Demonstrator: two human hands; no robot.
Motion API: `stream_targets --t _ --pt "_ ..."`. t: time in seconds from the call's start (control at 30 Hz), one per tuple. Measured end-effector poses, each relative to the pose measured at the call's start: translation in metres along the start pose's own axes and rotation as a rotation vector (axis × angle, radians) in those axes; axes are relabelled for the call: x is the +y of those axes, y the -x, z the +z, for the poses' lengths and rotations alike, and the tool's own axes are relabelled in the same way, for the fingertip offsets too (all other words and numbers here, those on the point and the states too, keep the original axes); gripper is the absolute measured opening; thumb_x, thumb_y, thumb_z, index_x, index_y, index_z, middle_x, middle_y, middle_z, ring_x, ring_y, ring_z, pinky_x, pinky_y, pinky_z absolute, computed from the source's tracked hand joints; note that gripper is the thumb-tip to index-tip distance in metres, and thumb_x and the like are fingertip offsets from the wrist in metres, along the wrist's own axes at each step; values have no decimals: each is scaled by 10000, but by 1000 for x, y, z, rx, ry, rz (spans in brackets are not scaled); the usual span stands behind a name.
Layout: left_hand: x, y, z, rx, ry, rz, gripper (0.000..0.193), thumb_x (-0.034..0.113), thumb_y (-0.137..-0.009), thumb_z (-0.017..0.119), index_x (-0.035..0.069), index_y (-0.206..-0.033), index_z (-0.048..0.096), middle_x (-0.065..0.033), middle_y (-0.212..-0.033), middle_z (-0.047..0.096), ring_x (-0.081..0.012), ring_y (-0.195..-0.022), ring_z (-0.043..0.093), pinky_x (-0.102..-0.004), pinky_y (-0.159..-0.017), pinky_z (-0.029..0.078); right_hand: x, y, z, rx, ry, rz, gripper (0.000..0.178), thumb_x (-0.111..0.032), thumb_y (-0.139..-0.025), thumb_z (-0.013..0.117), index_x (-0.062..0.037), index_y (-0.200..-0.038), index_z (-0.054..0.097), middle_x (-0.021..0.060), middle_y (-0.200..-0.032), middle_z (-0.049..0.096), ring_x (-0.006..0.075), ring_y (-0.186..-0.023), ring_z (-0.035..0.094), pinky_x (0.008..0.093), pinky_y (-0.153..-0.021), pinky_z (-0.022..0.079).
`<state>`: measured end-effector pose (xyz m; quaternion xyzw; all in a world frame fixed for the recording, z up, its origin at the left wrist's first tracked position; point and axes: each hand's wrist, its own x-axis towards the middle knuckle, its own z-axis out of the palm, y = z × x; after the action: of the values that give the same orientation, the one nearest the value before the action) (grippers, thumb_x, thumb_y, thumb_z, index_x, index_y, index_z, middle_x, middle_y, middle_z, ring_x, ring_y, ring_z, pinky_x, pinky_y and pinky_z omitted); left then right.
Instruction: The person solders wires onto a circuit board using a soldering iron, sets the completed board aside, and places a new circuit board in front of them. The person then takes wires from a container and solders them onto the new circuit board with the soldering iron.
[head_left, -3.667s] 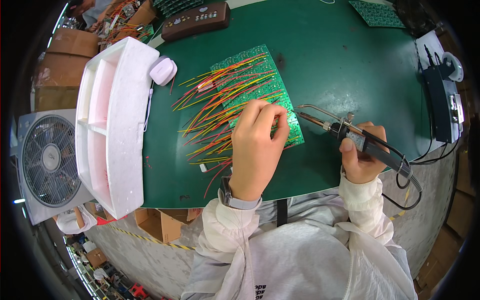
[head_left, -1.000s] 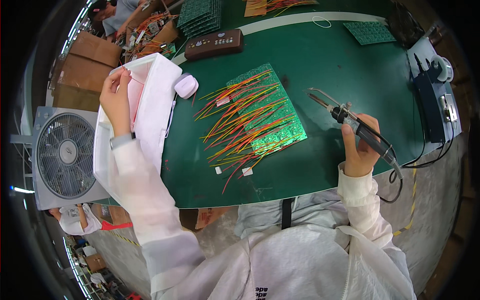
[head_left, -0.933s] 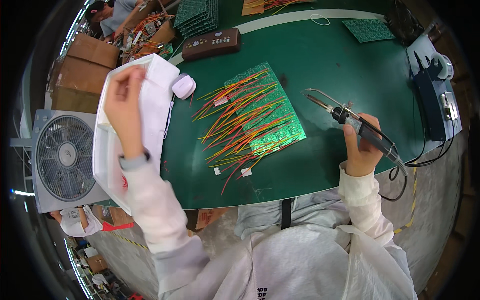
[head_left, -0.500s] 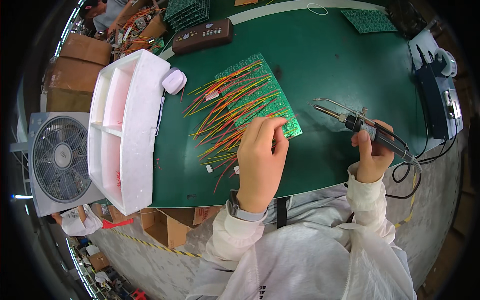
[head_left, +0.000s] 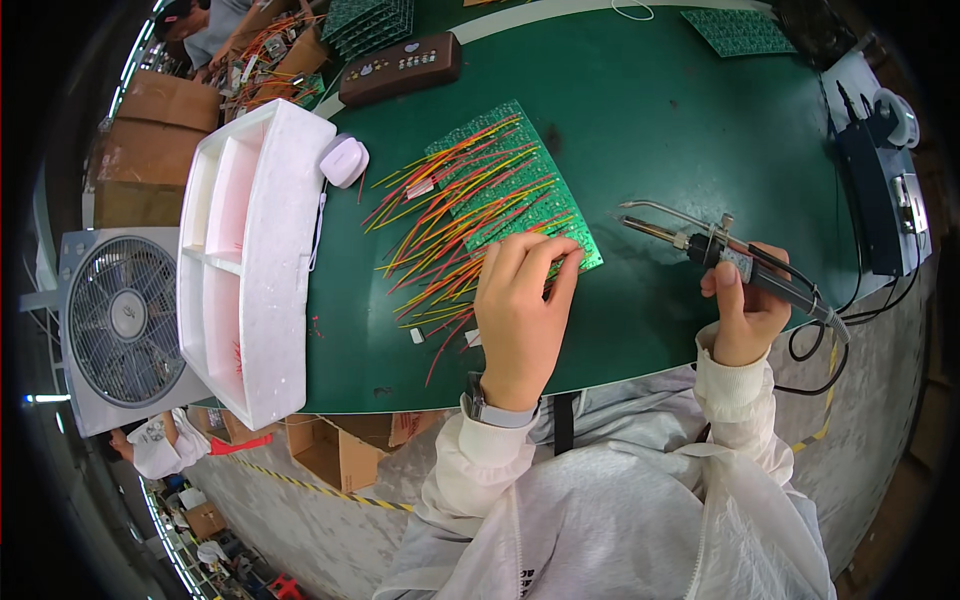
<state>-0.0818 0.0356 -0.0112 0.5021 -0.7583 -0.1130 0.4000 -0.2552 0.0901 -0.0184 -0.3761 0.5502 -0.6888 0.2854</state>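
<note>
Vs. approx. 1 s ago: left hand point(head_left: 520, 305) has left the white foam compartment tray point(head_left: 262, 250) and is back on the green circuit board w/ red, orange & yellow wire leads point(head_left: 500, 215), fingers curled flat on its near edge, not closed around anything. Board lies mid table point(head_left: 680, 110), long axis diagonal, far end up-left of near end. Right hand point(head_left: 742, 312) wraps its grip round the black-handled soldering iron point(head_left: 745, 268), metal tip pointing left, toward the board.

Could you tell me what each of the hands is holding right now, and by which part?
The right hand grips a soldering iron by its handle. The left hand grips nothing; its fingertips rest on the green circuit board.
</note>
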Motion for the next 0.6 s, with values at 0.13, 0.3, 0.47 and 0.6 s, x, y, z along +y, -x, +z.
stream_targets --t 0.13,0.3,0.47,0.6 --pt "2 2 2 -26 81 -98 105 2 -687 641 32 -771 585 -46 -751 531 -167 -650 509 -263 -526 401 -1 0 2 -1 -23 10 231 -41 -718 637 41 -874 488 62 -763 491 112 -559 515 205 -482 429" --pt "2 5 5 -6 112 -59 103 -3 -691 641 22 -775 585 -53 -757 523 -161 -651 514 -251 -549 423 -3 2 2 -40 81 -34 191 -78 -746 612 27 -837 481 53 -670 492 106 -455 477 202 -422 391" --pt "0 6 7 -9 122 -81 104 -4 -688 643 16 -773 587 -60 -759 519 -165 -653 522 -246 -558 436 -2 3 0 -42 46 10 218 -78 -712 656 43 -819 510 38 -688 455 94 -452 485 195 -424 407" --pt "0 6 7 -9 112 -71 102 -8 -686 643 15 -769 588 -58 -756 518 -160 -648 521 -246 -553 435 -1 2 0 -53 55 -1 223 -87 -714 657 40 -820 508 37 -666 466 89 -446 482 190 -417 400"
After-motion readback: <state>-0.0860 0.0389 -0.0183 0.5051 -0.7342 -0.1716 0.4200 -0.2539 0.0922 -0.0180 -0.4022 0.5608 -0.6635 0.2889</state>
